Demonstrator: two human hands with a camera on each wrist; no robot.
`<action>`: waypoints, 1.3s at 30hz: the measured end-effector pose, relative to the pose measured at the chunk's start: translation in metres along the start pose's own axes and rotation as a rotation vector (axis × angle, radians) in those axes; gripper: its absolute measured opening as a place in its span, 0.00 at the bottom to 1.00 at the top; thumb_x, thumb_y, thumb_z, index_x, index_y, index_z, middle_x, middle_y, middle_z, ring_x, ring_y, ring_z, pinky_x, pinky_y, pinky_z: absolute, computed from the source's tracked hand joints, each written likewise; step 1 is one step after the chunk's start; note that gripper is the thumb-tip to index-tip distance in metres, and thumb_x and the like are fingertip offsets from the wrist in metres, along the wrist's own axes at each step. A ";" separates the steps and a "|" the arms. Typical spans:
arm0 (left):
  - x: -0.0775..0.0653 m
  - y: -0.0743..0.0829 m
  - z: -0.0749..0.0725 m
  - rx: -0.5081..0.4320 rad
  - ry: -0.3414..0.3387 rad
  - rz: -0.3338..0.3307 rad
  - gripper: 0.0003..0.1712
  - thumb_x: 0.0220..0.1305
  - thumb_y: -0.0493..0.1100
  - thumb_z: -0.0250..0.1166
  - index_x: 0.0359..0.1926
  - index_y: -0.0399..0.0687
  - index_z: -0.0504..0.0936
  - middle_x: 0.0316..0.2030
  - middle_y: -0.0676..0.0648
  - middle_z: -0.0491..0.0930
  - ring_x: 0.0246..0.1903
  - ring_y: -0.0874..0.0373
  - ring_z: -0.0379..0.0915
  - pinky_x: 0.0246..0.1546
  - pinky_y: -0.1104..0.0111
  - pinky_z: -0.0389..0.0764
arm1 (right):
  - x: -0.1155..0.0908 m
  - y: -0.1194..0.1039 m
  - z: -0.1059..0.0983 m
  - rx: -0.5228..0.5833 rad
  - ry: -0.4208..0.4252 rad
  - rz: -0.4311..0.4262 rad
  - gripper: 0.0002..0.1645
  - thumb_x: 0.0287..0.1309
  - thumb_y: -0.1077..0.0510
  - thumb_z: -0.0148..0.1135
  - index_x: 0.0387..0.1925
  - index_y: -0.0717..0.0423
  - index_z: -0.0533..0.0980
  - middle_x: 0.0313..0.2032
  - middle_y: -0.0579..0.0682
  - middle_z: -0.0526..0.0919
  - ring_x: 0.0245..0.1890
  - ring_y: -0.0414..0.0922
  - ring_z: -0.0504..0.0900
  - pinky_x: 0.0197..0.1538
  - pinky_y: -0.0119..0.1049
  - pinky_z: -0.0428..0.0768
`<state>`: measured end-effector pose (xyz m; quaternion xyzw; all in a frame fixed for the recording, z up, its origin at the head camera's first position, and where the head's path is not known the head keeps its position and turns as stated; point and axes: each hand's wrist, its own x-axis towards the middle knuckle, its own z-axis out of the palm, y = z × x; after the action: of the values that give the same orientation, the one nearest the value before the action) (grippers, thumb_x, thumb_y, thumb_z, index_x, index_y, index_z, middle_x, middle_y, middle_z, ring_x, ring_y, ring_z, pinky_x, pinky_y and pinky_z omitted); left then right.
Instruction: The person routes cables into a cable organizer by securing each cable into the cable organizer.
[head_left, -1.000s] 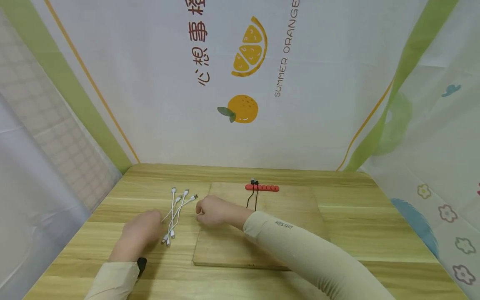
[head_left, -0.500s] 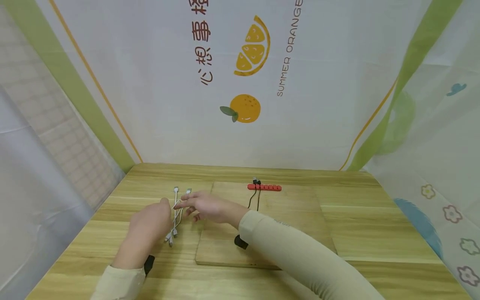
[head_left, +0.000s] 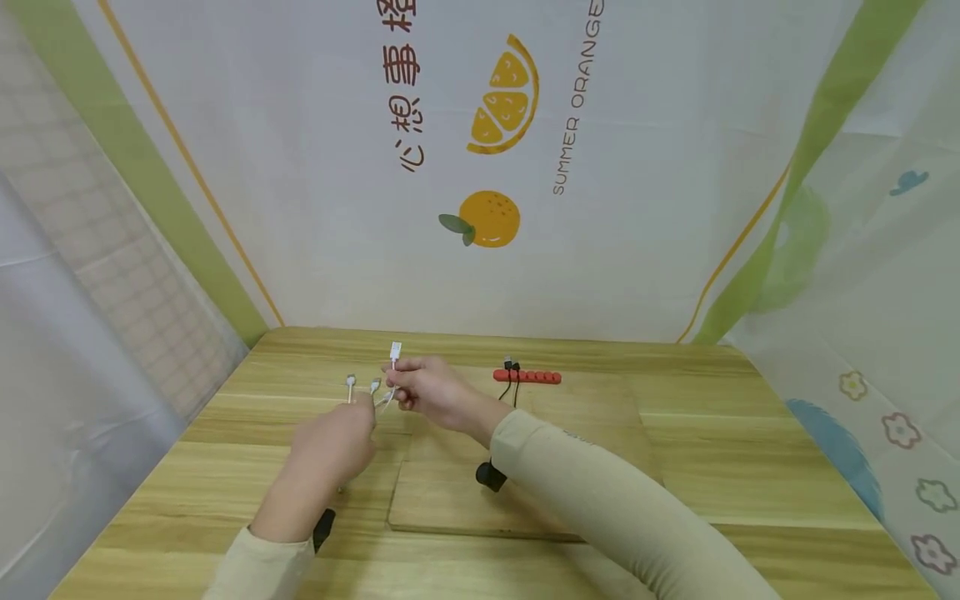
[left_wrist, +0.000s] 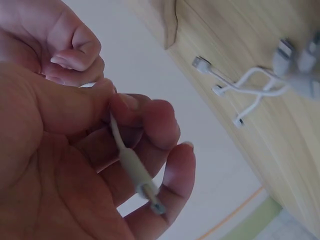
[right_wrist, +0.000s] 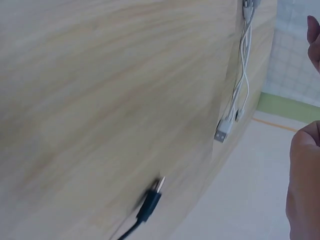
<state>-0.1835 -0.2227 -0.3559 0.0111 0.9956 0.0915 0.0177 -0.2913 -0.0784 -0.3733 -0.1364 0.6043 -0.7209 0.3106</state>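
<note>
My left hand (head_left: 330, 450) and right hand (head_left: 438, 392) hold one white USB cable (head_left: 395, 352) above the table, left of the wooden board. Its flat plug points up from between the right thumb and fingers. In the left wrist view, the left thumb and index finger pinch the cord, and its small-ended connector (left_wrist: 134, 170) hangs in front of the curled fingers. Beneath the hands lie several more white cables (right_wrist: 242, 75), crossed over one another; the left hand covers part of them in the head view.
On the wooden board (head_left: 465, 508), a red cable holder (head_left: 527, 377) sits along the far edge. Two black cables (head_left: 516, 392) run through its left slots. One black plug (right_wrist: 149, 205) shows in the right wrist view. A printed curtain (head_left: 637, 250) stands behind the table.
The right hand reached left to the white cables with spread fingers, then drew back with one cable pinched and raised. My left hand moved right and forward to it.
</note>
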 end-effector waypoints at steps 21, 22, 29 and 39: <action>-0.002 0.012 0.007 -0.026 0.032 0.046 0.03 0.69 0.34 0.64 0.42 0.43 0.82 0.27 0.48 0.81 0.23 0.55 0.71 0.20 0.63 0.70 | -0.011 -0.007 -0.019 -0.295 0.042 -0.052 0.18 0.82 0.51 0.54 0.48 0.62 0.81 0.36 0.48 0.78 0.24 0.39 0.66 0.34 0.33 0.72; -0.001 0.013 0.007 -0.029 0.029 0.043 0.04 0.69 0.34 0.63 0.43 0.43 0.82 0.27 0.48 0.81 0.23 0.55 0.71 0.20 0.63 0.70 | -0.013 -0.009 -0.022 -0.305 0.042 -0.052 0.18 0.82 0.50 0.54 0.47 0.61 0.81 0.37 0.48 0.78 0.24 0.39 0.66 0.34 0.33 0.72; 0.000 0.027 0.002 -0.031 0.038 0.070 0.06 0.72 0.36 0.64 0.47 0.43 0.83 0.29 0.48 0.83 0.24 0.56 0.72 0.19 0.63 0.71 | -0.023 -0.026 -0.047 -0.423 0.019 -0.052 0.18 0.82 0.50 0.53 0.43 0.60 0.80 0.36 0.48 0.77 0.24 0.39 0.67 0.34 0.32 0.73; 0.002 0.036 0.000 0.004 0.090 0.085 0.04 0.75 0.39 0.62 0.43 0.46 0.83 0.30 0.47 0.85 0.26 0.55 0.78 0.21 0.58 0.75 | -0.035 -0.031 -0.075 -0.530 -0.077 -0.057 0.19 0.81 0.55 0.52 0.41 0.69 0.78 0.31 0.50 0.74 0.27 0.41 0.68 0.34 0.33 0.71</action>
<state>-0.1850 -0.1873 -0.3495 0.0491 0.9942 0.0906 -0.0310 -0.3162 0.0039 -0.3545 -0.2575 0.7555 -0.5404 0.2663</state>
